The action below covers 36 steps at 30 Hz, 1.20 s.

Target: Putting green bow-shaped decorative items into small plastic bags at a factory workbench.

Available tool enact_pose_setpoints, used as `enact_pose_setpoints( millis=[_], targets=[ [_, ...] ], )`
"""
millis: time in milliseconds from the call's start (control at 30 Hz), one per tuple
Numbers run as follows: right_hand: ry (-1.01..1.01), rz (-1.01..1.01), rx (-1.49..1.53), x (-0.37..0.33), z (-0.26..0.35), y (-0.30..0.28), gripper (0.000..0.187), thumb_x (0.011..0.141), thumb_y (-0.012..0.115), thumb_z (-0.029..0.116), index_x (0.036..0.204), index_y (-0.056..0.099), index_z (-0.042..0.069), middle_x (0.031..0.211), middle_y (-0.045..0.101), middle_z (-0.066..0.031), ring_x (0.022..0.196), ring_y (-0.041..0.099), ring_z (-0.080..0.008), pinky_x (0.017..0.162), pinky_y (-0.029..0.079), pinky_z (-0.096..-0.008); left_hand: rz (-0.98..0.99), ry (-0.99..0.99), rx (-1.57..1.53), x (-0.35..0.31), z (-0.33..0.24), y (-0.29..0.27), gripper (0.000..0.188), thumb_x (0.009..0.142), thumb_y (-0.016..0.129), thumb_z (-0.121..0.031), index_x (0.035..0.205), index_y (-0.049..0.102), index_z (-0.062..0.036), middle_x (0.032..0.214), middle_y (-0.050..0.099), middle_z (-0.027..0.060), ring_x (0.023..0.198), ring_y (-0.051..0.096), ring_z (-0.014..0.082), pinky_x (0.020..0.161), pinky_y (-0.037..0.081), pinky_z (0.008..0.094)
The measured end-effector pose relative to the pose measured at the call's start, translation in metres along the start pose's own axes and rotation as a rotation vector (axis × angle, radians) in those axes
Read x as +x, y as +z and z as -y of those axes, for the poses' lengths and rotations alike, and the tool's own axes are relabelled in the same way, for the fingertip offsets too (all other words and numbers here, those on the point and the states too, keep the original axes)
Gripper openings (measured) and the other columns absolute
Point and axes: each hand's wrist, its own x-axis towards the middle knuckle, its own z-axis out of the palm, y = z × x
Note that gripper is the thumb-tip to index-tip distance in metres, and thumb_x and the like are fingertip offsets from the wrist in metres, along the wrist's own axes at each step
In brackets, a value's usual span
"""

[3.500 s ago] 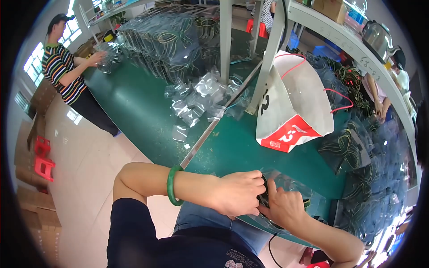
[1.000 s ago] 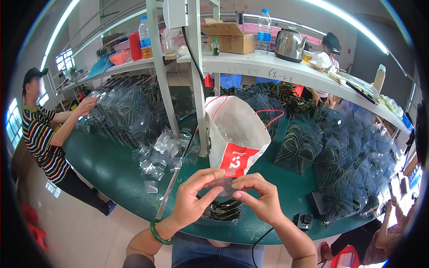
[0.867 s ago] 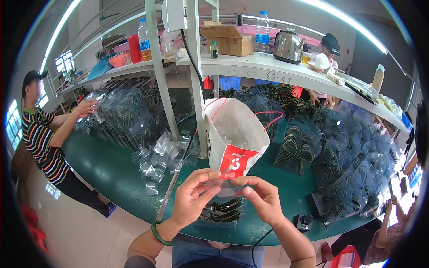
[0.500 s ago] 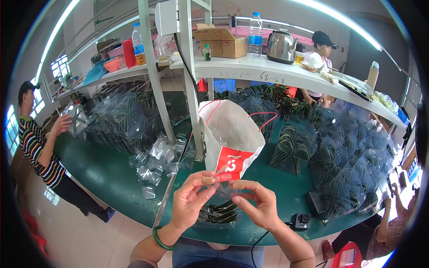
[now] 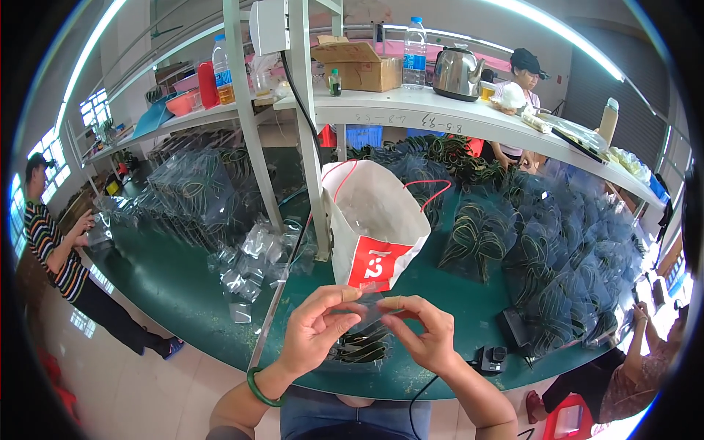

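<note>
My left hand [image 5: 317, 328], a green bangle on its wrist, and my right hand [image 5: 427, 334] face each other over the near edge of the table. Thumb and fingers of each pinch the top edge of a clear plastic bag [image 5: 372, 306], stretched between them. Below the bag's top lie dark strips with pale edges [image 5: 359, 347]; whether they are inside the bag I cannot tell. Just beyond my fingers stands an open white paper bag [image 5: 345, 242] with a red patch and red cord handles; clear plastic shows inside it.
Bagged dark pieces [image 5: 565, 257] are heaped at the right, with more stacks [image 5: 194, 183] at the left. A small black camera [image 5: 492, 358] sits on the table [image 5: 433, 367] by my right wrist. A shelf [image 5: 396, 114] with a kettle [image 5: 457, 73] spans above. Other people work around.
Both hands keep their pinch on the plastic bag and have barely moved. The person at the left has lowered their hands with a clear packet toward the table.
</note>
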Motion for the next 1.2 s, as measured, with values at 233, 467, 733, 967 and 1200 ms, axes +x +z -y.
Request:
enact_pose_setpoints(
  millis=[233,467,733,967,1200],
  targets=[
    [-0.302,0.001,-0.224,-0.003,-0.011,0.006,0.033,0.089,0.077,-0.013,0.12,0.07,-0.002,0.112,0.081,-0.015,0.09,0.08,-0.0261,0.076,0.064,-0.0334,0.112,0.166,0.506,0.005,-0.013,0.002,0.058,0.092,0.083,0.0,0.146,0.064,0.0011,0.136,0.063,0.0128,0.116,0.071,0.021,0.09,0.064,0.0315],
    [-0.173,0.021,0.001,-0.015,-0.008,0.005,0.04,0.089,0.077,-0.01,0.127,0.067,-0.003,0.118,0.079,-0.016,0.09,0.078,-0.0255,0.076,0.063,-0.0333,0.113,0.295,0.647,0.0,-0.002,-0.008,0.049,0.089,0.087,-0.005,0.135,0.072,0.0021,0.11,0.071,0.0076,0.078,0.07,0.0126,0.07,0.06,0.0261],
    [-0.035,0.176,0.237,-0.019,-0.005,-0.002,0.059,0.092,0.075,-0.008,0.147,0.053,-0.004,0.143,0.068,-0.0235,0.122,0.074,-0.0316,0.098,0.065,-0.0417,0.003,0.034,0.335,0.0,-0.003,-0.008,0.038,0.097,0.08,-0.002,0.133,0.072,0.0026,0.108,0.072,0.0069,0.086,0.071,0.0093,0.064,0.06,0.0224],
    [0.132,0.225,0.055,-0.017,-0.015,-0.001,0.066,0.094,0.075,-0.011,0.153,0.05,0.002,0.127,0.075,-0.0153,0.112,0.077,-0.0244,0.095,0.066,-0.0381,0.178,-0.206,0.334,0.013,-0.014,-0.031,0.043,0.097,0.081,-0.007,0.137,0.07,0.0027,0.117,0.073,0.0096,0.093,0.073,0.0107,0.068,0.058,0.0216],
    [0.171,0.386,-0.233,-0.015,-0.006,0.01,0.081,0.086,0.075,-0.01,0.16,0.049,0.011,0.092,0.074,-0.0073,0.089,0.077,-0.0259,0.081,0.062,-0.0377,0.516,-0.302,0.583,0.018,-0.025,-0.047,0.045,0.094,0.084,-0.013,0.136,0.072,0.0014,0.123,0.074,0.0095,0.097,0.077,0.0176,0.086,0.065,0.0311]
  ],
)
